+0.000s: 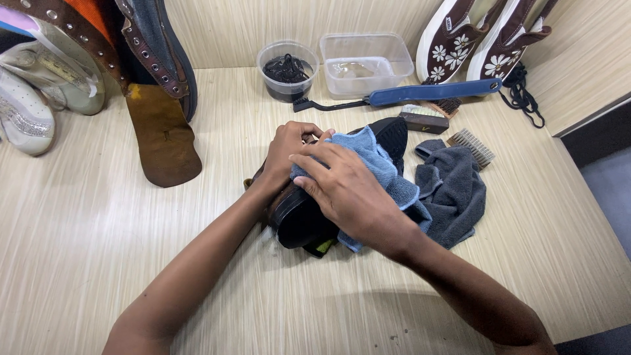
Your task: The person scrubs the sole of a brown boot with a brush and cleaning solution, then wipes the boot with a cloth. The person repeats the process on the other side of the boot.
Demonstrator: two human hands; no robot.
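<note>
Mid-table, toward the middle of its width: a dark shoe [309, 220] lies on its side on the pale wood-grain table [85, 250], sole edge toward the near edge.

Left hand [289, 154] curls around the shoe's upper part, fingers closed on it, bracing it. Right hand [345, 190] lies flat, fingers spread, pressing a light blue cloth [384, 167] onto the shoe's side. Grip here is palm pressure, not a pinch.

Step in hand, by judgement: wiping or drying the shoe with the cloth. The next move likely calls for turning the shoe under the left hand so the cloth reaches an unwiped face.

A grey towel [453, 187] lies crumpled touching the cloth's right side. Toward the far edge: blue-handled brush [420, 93], round tub of dark contents [287, 70], possibly laces, and a clear rectangular tub [365, 62].
</note>
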